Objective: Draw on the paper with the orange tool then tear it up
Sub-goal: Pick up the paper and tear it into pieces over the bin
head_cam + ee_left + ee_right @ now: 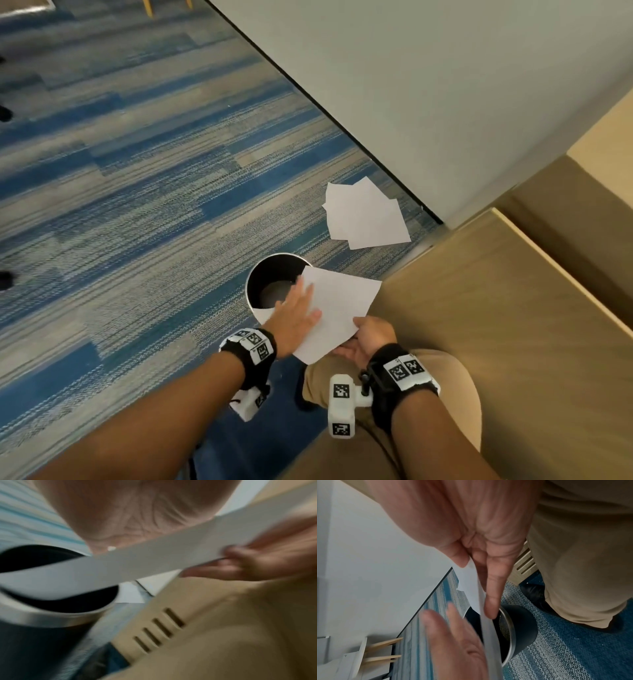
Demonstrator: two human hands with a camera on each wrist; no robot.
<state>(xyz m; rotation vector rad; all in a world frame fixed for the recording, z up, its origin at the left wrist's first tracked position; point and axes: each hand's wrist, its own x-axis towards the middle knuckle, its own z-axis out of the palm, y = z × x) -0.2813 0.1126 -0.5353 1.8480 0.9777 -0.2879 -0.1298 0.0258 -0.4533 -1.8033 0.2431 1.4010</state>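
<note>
One paper sheet (342, 301) over dark bin (267, 270), floor showing, right grip (373, 334) pinching it, left grip (296, 317) spread flat.

Floor (137, 205) here is carpet tile, blue and grey-beige streaks running in bands. A few loose white sheets (364, 216) are lying flat on it, overlapping each other, right by the dark baseboard of the pale wall (411, 85). Near them a round bin (248, 287) with a metal rim and dark inside stands upright on the carpet, just beside a tan wooden unit (496, 308). Couple of yellow legs (148, 7) at the far edge, can't tell what they belong to.
</note>
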